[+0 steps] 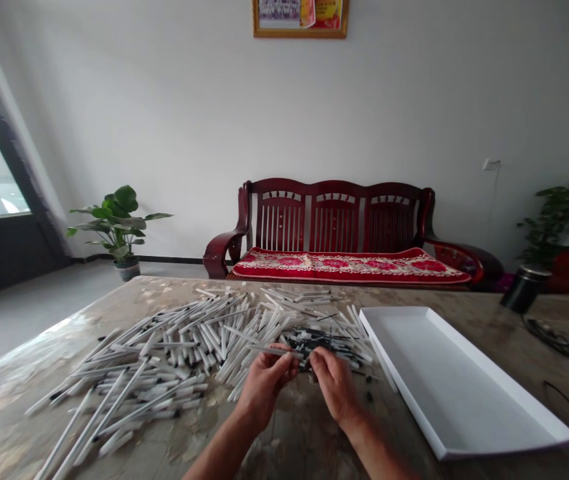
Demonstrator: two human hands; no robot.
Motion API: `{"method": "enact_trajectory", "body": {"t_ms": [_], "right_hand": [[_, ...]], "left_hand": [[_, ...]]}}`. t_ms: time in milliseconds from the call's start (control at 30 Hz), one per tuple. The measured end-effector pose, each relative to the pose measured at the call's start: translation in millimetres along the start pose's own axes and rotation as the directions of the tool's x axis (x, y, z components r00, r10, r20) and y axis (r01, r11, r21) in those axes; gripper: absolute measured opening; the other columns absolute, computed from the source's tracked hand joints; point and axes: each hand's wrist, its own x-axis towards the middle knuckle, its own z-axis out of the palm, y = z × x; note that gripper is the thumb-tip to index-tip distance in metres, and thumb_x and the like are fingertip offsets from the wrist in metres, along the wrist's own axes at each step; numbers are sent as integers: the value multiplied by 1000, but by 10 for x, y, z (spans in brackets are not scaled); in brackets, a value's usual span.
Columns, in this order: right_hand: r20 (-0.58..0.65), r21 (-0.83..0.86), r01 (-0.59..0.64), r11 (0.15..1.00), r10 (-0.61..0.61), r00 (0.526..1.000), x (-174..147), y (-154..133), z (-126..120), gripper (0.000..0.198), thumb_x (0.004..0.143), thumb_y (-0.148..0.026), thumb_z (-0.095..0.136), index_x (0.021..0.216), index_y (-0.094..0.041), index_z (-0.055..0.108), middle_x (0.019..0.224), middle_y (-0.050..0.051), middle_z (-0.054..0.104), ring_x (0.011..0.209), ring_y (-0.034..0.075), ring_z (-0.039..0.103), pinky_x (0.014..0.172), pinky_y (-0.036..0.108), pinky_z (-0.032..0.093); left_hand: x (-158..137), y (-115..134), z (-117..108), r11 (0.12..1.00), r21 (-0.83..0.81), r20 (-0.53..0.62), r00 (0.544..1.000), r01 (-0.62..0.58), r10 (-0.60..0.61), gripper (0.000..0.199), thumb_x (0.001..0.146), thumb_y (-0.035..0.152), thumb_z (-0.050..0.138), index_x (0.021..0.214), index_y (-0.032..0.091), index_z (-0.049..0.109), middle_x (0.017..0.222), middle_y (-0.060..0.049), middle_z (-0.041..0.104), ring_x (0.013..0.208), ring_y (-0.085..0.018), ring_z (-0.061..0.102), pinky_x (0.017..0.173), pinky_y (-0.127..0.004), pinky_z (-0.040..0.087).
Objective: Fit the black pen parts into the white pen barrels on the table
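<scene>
My left hand (263, 383) is closed on a slim whitish pen barrel (267, 349), which sticks out leftward past the fingers. Thumb and forefinger of my right hand (333, 381) are pinched together close to the barrel's right end; whatever they hold is too small to make out. Just behind both hands lies a heap of small black pen parts (324, 338). A big loose pile of white pen barrels (164, 353), several with black ends, spreads over the table to the left and behind my left hand.
A shallow white box lid (469, 393) lies on the right of the patterned table (204, 447). Beyond it are a black cylinder (524, 290) and a coiled dark cable (547, 337). A wooden bench (337, 220) with a red cover stands behind, a potted plant (119, 223) at left.
</scene>
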Motion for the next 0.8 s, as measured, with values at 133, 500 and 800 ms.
{"method": "enact_trajectory", "body": {"t_ms": [133, 500, 800], "right_hand": [[13, 32, -29, 999, 28, 1000, 12, 15, 36, 44, 95, -49, 43, 63, -22, 55, 52, -3, 52, 51, 14, 50, 51, 22, 33], [11, 149, 40, 988, -42, 999, 28, 63, 55, 26, 91, -38, 51, 86, -20, 68, 74, 2, 67, 66, 16, 60, 60, 22, 44], [-71, 181, 28, 983, -15, 997, 41, 102, 97, 18, 86, -34, 58, 82, -21, 70, 77, 3, 73, 72, 19, 67, 66, 24, 49]], "left_hand": [[8, -77, 7, 999, 42, 34, 999, 1, -2, 42, 52, 37, 91, 79, 16, 67, 69, -1, 69, 65, -12, 65, 63, -21, 54], [84, -185, -67, 1000, -8, -68, 998, -10, 10, 49, 49, 42, 92, 81, 15, 67, 70, -3, 72, 65, -14, 68, 62, -23, 55], [95, -256, -52, 1000, 16, -84, 996, -27, 28, 49, 49, 44, 92, 81, 14, 69, 70, -4, 73, 65, -16, 68, 61, -25, 54]]}}
